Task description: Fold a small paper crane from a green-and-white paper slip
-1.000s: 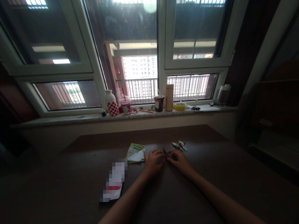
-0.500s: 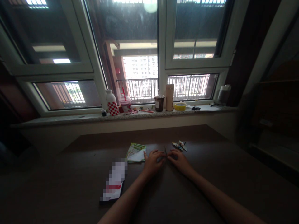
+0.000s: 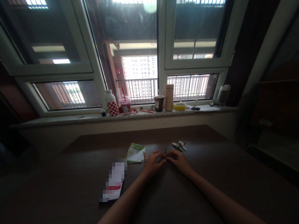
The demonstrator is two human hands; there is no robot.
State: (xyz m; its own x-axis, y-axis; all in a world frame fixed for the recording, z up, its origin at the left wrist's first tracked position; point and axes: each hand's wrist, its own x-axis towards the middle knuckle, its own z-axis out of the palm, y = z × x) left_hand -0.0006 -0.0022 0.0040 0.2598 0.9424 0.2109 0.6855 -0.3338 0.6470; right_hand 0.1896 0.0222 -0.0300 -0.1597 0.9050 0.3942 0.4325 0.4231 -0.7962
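Note:
Over the table's middle, my left hand (image 3: 153,163) and my right hand (image 3: 179,161) meet with their fingertips almost together. Between them a thin, narrow piece (image 3: 165,151) stands upright, seen edge-on. Both hands pinch it at its lower part; its kind is too small and dark to make out. Just left of my left hand lies a green and white printed packet (image 3: 135,153) with white paper on it. Beyond my right hand rest several small, colourful folded pieces (image 3: 179,145).
A phone-like flat object (image 3: 115,182), partly pixelated, lies on the brown table (image 3: 70,174) beside my left forearm. Along the windowsill (image 3: 140,115) stand a checkered bottle (image 3: 112,103), a pink cup (image 3: 125,105), a dark cup (image 3: 159,103), a tan flask (image 3: 169,98), yellow tape (image 3: 179,107) and scissors (image 3: 195,108).
My right hand has shifted slightly, its fingertips a little lower and closer to the left ones. The thin piece shows a bit more upright. Everything on the table stays put.

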